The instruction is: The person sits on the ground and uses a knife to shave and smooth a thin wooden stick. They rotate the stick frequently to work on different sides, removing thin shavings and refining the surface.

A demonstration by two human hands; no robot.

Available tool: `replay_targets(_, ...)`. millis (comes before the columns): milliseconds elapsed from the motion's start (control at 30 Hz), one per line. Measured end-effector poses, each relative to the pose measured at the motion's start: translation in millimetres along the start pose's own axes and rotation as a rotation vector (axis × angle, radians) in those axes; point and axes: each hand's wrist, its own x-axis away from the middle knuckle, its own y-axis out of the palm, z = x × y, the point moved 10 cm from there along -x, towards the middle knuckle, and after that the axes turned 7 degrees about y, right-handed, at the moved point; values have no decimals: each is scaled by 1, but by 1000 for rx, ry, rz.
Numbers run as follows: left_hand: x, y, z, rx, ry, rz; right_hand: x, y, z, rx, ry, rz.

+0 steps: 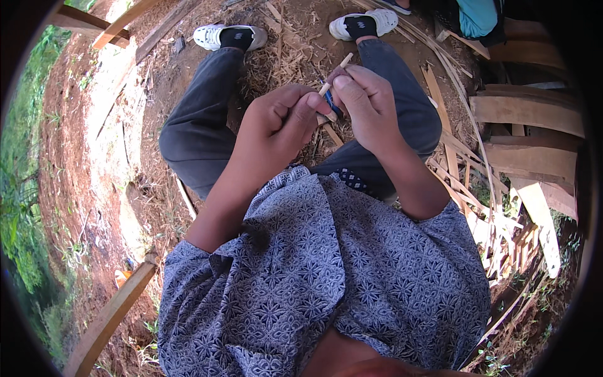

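In front of my knees, both hands are raised close together around a thin, pale wooden stick (325,89). My left hand (281,118) is closed, its thumb and forefinger pinching the lower part of the stick. The thumb and fingers of my right hand (365,105) are also closed on it, higher up, and the tip sticks out past them. Just beneath the stick, between the hands, shows something blue (331,102). Its kind is partly hidden, and I cannot tell whether a hand touches it.
Wood shavings (292,50) litter the brown soil between my white shoes. Thick curved boards (531,116) are stacked at the right, with long strips and offcuts (461,179) beside them. Another person's teal clothing (477,17) shows at the top right. A wooden beam (113,314) stands at the lower left.
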Motion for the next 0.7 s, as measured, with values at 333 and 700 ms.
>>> replay_targets(333,10,13,47,-1023,532,233,1,0,7,18,20,40)
replay_targets(700,7,27,-4,425,16,-155,1,2,-8,-70,-32,-69)
